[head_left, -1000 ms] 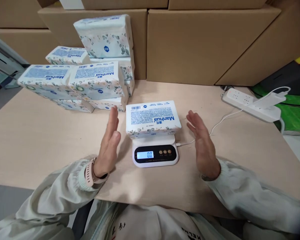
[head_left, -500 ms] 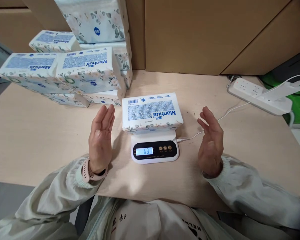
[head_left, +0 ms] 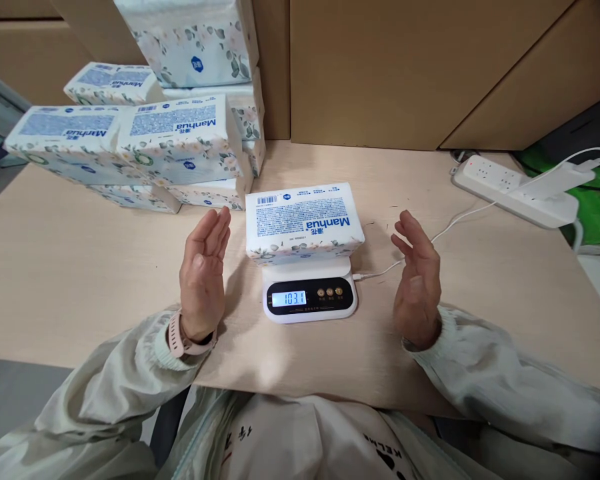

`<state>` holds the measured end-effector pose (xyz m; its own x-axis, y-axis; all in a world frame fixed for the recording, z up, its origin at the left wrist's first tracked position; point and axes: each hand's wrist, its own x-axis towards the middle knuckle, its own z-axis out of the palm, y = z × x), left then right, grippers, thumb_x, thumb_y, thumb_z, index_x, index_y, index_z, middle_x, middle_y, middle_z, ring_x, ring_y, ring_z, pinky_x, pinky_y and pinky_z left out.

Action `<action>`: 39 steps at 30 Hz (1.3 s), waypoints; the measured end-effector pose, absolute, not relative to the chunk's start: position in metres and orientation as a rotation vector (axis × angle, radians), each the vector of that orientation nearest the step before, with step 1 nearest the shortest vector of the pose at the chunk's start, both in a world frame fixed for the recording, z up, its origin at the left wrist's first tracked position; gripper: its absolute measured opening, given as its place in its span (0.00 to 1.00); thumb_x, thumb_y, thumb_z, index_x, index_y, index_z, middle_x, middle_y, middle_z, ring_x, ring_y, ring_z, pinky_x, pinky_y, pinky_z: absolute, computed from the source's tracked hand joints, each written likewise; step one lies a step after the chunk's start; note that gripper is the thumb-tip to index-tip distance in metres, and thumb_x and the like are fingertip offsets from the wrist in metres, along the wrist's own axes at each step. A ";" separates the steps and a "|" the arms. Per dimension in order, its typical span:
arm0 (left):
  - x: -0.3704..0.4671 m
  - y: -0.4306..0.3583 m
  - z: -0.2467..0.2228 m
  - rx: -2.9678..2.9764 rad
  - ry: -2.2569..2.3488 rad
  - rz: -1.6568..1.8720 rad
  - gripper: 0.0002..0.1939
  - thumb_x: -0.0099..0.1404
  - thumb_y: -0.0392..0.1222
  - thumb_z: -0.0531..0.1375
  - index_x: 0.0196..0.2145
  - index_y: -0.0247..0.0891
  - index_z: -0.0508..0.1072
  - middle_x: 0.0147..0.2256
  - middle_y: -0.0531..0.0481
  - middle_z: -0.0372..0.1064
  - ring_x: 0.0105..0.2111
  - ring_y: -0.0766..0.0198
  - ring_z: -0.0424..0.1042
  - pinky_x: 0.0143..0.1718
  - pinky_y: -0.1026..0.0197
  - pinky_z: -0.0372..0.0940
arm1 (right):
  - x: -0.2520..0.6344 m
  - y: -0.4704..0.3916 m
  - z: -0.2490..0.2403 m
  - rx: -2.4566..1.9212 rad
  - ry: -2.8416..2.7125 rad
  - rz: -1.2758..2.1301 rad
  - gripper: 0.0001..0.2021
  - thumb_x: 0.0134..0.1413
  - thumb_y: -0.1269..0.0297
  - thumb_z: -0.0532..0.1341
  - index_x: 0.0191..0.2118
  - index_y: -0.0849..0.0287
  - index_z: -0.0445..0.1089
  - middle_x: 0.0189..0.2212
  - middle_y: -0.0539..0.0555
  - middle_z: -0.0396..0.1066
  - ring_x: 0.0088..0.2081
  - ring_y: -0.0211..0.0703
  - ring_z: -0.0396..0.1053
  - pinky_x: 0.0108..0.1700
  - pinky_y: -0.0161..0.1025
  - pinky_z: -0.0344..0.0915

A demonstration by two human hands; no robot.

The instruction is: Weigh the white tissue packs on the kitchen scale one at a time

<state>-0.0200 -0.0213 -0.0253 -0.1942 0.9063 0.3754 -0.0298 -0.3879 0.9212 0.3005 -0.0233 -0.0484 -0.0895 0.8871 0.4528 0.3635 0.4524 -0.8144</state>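
Note:
A pack of tissues (head_left: 304, 223) with blue "Manhua" print lies flat on a white digital scale (head_left: 310, 313). The scale's lit display (head_left: 289, 298) reads 103.1, beside a few round buttons. My left hand (head_left: 203, 273) is held upright to the left of the pack, fingers stretched out, apart from it and holding nothing. On the other side my right hand (head_left: 417, 280) is raised with its palm facing inward, also off the pack and without anything in it. A pink watch band (head_left: 180, 339) circles my left wrist.
Several more tissue packs (head_left: 180, 143) are stacked at the back left. Large cardboard boxes (head_left: 370, 73) stand along the table's rear edge. A white power strip (head_left: 515, 190) lies at the right, and a white cable (head_left: 460, 217) runs toward the scale.
The scale's display has gone from about 63.1 to 103.1. Both hands stay nearly where they were, and the view has shifted slightly.

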 end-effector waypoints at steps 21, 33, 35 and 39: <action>-0.022 -0.022 -0.023 1.370 1.122 1.675 0.16 0.74 0.58 0.59 0.49 0.49 0.80 0.61 0.49 0.77 0.67 0.49 0.71 0.66 0.43 0.69 | 0.300 -0.022 -0.050 -1.054 -1.657 0.574 0.30 0.73 0.42 0.48 0.77 0.29 0.52 0.78 0.43 0.53 0.78 0.66 0.53 0.74 0.74 0.58; -0.021 -0.022 -0.020 1.336 1.157 1.661 0.17 0.72 0.60 0.60 0.47 0.46 0.79 0.60 0.47 0.77 0.66 0.47 0.71 0.63 0.44 0.70 | 0.301 -0.022 -0.052 -1.012 -1.672 0.582 0.30 0.74 0.45 0.49 0.77 0.31 0.52 0.78 0.43 0.54 0.77 0.65 0.53 0.74 0.72 0.58; -0.022 -0.022 -0.021 1.326 1.150 1.672 0.18 0.72 0.60 0.61 0.47 0.46 0.79 0.60 0.46 0.77 0.66 0.47 0.71 0.62 0.44 0.71 | 0.302 -0.021 -0.053 -1.013 -1.681 0.578 0.30 0.74 0.45 0.49 0.77 0.31 0.52 0.78 0.44 0.55 0.78 0.65 0.53 0.74 0.72 0.58; -0.022 -0.022 -0.020 1.315 1.160 1.655 0.18 0.72 0.61 0.61 0.47 0.45 0.77 0.60 0.44 0.76 0.67 0.45 0.71 0.63 0.42 0.70 | 0.303 -0.021 -0.054 -1.023 -1.699 0.578 0.31 0.73 0.44 0.49 0.77 0.33 0.52 0.78 0.45 0.55 0.78 0.65 0.52 0.75 0.72 0.57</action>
<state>-0.0217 -0.0224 -0.0204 -0.2256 0.9159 0.3321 -0.0004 -0.3409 0.9401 0.3030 -0.0210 -0.0540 -0.1135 0.8471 0.5192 0.3551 0.5226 -0.7751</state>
